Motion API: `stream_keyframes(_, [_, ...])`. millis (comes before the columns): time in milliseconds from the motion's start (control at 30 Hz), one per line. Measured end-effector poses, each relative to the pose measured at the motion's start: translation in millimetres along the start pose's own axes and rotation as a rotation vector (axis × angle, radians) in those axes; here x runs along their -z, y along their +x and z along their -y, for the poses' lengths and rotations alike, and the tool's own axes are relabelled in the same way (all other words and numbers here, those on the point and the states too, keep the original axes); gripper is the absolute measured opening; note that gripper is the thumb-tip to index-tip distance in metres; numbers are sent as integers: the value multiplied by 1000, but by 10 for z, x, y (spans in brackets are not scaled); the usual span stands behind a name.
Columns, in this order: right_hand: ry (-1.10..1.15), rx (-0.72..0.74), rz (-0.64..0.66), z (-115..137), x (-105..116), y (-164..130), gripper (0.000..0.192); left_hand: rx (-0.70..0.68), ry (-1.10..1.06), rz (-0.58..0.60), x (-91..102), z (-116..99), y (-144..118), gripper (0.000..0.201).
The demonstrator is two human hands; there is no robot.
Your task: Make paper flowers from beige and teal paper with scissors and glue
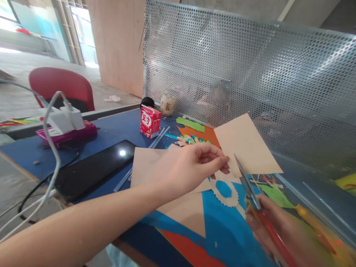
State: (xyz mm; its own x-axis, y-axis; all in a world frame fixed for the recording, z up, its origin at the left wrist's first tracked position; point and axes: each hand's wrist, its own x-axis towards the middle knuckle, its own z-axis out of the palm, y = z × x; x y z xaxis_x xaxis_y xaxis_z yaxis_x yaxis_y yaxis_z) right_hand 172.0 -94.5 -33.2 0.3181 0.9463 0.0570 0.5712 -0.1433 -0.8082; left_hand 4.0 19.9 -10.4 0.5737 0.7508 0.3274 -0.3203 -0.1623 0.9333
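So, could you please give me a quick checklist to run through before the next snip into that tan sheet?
1. Left hand pinches the tan paper sheet by its lower left edge: ok.
2. Scissors in the right hand, blades at the sheet's lower edge: ok.
3. Left fingertips clear of the blades: not ok, close beside them.
4. Blades open or closed: cannot tell, blurred.
5. Sheet lifted clear of the blue paper below: ok.

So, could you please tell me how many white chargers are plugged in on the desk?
2: white chargers side by side on the pink box at the left, one nearer the edge, one beside it. Others may be hidden.
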Motion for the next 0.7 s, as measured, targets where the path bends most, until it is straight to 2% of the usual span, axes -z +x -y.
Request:
stream_keyframes(167, [-19,-61,58,5,11,-29,33,-6,12,21,10,11,-12,16])
stream_keyframes(400, [-105,-88,-107,132,-92,-128,32,27,9,-1,-9,-2,-18,15])
stream_keyframes(700, [-108,-129,-119,95,-105,-134,31,26,19,6,9,21,-10,15])
